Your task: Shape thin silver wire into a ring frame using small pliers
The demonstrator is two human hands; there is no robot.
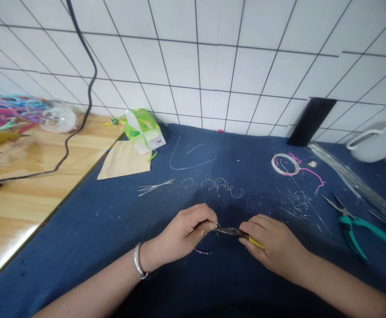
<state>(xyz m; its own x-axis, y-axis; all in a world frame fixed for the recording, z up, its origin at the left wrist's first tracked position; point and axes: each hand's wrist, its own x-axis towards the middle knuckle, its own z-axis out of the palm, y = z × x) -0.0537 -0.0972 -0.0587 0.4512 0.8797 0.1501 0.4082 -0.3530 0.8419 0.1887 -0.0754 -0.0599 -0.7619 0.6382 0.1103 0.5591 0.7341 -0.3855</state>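
Observation:
Near the front middle of the blue cloth, my left hand [193,227] pinches a thin curved wire [218,225] between thumb and fingertips. My right hand [268,240] is closed around yellow-handled pliers [234,231], whose jaws point left and meet the wire at my left fingertips. Whether the jaws are fully closed is too small to tell. Below my left hand shows a wire strung with several pink beads [203,252]; its upper part is hidden by the hand. Several bent wire pieces [224,185] and a bundle of straight wires [156,187] lie beyond my hands.
Teal-handled long-nose pliers [351,217] lie at right beside scattered wire bits [298,203]. A white ring-shaped dish [285,164] holds pink beads. Farther right are clear plastic packaging [341,172] and a white jug [374,143]. Brown paper [126,160] and a green packet [144,130] lie left.

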